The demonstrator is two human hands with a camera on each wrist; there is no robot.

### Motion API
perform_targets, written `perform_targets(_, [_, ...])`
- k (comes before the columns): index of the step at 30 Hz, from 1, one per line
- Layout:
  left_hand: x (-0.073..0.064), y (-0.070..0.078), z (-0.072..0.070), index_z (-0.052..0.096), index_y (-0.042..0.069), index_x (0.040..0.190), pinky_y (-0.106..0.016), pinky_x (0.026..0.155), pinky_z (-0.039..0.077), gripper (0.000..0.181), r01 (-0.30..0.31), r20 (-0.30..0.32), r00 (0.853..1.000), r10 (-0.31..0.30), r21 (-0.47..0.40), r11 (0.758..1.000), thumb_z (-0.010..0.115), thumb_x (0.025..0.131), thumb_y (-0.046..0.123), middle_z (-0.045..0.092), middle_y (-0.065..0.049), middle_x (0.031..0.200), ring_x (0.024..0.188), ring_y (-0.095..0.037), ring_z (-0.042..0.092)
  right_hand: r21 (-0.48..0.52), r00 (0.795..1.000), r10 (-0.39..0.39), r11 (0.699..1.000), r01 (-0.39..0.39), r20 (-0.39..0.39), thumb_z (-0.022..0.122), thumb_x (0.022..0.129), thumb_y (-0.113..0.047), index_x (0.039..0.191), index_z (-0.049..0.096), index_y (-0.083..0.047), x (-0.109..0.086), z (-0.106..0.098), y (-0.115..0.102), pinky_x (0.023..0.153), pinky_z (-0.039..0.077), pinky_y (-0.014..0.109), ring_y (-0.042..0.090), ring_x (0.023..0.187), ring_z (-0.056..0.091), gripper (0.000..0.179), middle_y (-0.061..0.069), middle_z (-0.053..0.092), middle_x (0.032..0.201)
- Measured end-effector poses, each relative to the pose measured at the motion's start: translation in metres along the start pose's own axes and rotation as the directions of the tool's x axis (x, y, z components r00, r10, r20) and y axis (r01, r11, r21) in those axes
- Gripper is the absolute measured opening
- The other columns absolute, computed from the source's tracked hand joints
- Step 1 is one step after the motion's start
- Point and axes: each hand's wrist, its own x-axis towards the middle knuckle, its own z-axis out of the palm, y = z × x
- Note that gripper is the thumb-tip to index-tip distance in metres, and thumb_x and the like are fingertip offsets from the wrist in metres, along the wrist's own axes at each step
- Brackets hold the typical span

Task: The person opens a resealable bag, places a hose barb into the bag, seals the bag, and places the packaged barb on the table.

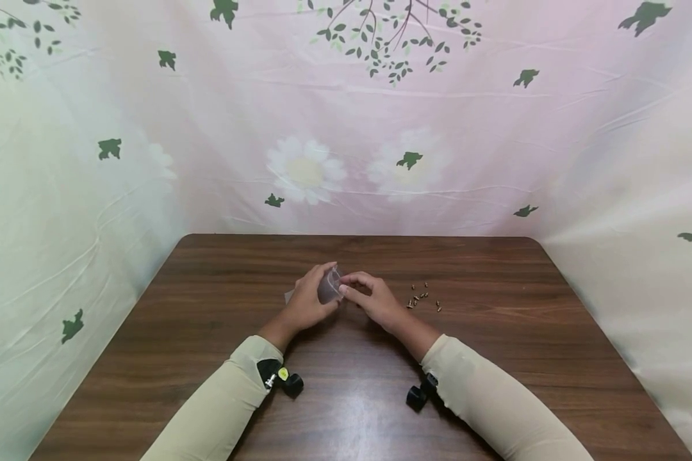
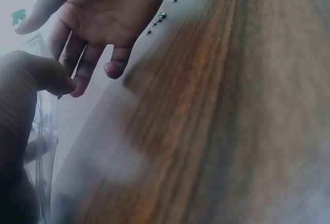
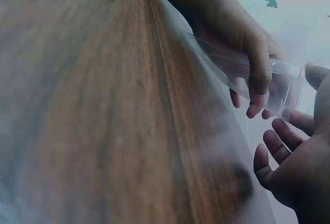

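From left to right, we first see a pale cloth hanging [image 1: 52,192] printed with green bird shapes, then the brown wood-grain table [image 1: 496,288]. Over its left half reaches a cream left sleeve [image 1: 207,410], with a black device [image 1: 293,385] at the wrist. Near the middle, the left hand [image 1: 307,301] is clamped on a clear plastic bag [image 1: 328,288], thumb on the near side and fingers behind; a corner of the bag shows to the left of the hand, and its other end points right. Just beside that end we find the right hand [image 1: 375,299], its thumb and fingers apart and bent slightly; whether the index fingertip touches the bag's edge we cannot tell. Farther right, small brass-coloured pieces [image 1: 416,298] lie scattered on the table, apart from both hands. Nearer the viewer are a second black device [image 1: 416,398] and the right sleeve [image 1: 496,403].
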Motion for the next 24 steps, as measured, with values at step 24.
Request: perform_targets(24, [-0.003, 0.013, -0.004, 0.051, 0.019, 0.16, -0.055, 0.101, 0.045, 0.082, 0.026, 0.026, 0.999, -0.024, -0.078, 0.997, 0.085, 0.087, 0.029, 0.07, -0.012, 0.143, 0.117, -0.03, 0.07, -0.148, 0.969, -0.093, 0.987, 0.06, -0.229, 0.077, 0.102, -0.01, 0.119, 0.077, 0.006, -0.02, -0.057, 0.003, 0.098, 0.053, 0.026, 0.017, 0.115, 0.067, 0.023, 0.018, 0.075, 0.122])
